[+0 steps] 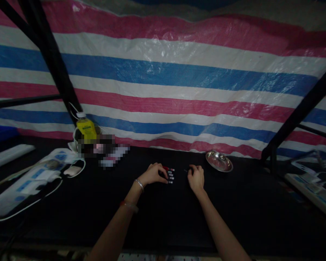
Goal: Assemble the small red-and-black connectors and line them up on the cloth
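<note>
Several small cylindrical items (171, 175), with dark bodies and light bands, lie in a short column on the black table (163, 217). My left hand (154, 174) is at their left side, thumb and forefinger curved around their left ends; whether it grips one is hard to see. To the right of the column, my right hand (196, 177) has its fingers curled together, and a small dark thin thing (187, 170) shows at its fingertips, too small to name. A round shiny metal dish (219, 161) sits beyond my right hand, to the right.
White power strips (29, 183) with cables lie at the left. A yellow bottle (86, 127) and blurred items stand at the back left. More white equipment (312, 186) is at the right, near a black frame post (296, 116). A striped sheet (179, 72) hangs behind.
</note>
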A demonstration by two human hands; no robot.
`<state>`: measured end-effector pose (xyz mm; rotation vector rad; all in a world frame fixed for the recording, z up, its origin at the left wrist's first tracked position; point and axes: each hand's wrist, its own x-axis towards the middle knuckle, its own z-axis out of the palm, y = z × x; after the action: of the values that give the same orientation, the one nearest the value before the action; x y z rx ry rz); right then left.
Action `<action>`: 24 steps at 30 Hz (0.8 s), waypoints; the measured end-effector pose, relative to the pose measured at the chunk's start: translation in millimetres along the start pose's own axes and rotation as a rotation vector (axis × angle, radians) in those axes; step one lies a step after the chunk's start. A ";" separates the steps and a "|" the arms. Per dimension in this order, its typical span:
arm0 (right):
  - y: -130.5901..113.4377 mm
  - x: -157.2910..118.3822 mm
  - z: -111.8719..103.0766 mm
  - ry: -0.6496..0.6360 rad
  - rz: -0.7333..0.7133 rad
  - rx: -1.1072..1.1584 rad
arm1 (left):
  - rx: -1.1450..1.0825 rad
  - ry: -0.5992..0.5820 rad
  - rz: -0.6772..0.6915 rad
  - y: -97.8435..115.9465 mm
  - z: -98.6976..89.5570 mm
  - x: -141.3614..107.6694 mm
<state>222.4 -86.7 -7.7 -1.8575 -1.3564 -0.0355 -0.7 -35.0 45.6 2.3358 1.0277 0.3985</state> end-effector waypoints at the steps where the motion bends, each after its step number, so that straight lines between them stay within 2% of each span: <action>1: -1.4 -0.2 -1.0 0.043 -0.057 0.076 | -0.023 0.022 -0.002 -0.7 1.0 1.0; 3: -7.2 -1.5 -4.6 0.049 -0.192 0.220 | -0.101 0.089 0.006 -2.4 4.1 3.3; 6: -19.9 -6.9 -9.8 -0.118 -0.369 0.333 | -0.209 0.172 0.029 -5.5 9.7 5.9; 8: -26.8 -11.8 -10.7 -0.235 -0.423 0.344 | -0.185 0.198 0.025 -6.7 12.5 6.1; 10: -30.6 -16.0 -9.5 -0.308 -0.436 0.347 | -0.108 0.223 0.002 -6.6 13.8 5.1; 13: -31.0 -18.9 -6.5 -0.351 -0.425 0.344 | -0.040 0.278 -0.037 -5.1 14.3 3.8; 19: -29.0 -19.1 -5.1 -0.385 -0.385 0.306 | -0.091 0.475 -0.068 -10.4 19.1 9.3; 24: -29.1 -20.2 -2.8 -0.418 -0.367 0.283 | -0.142 0.617 -0.014 -19.5 23.6 14.6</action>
<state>191.6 -101.7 2.0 -1.4068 -1.8690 0.3562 8.6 -21.8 15.8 2.1129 1.2329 1.1957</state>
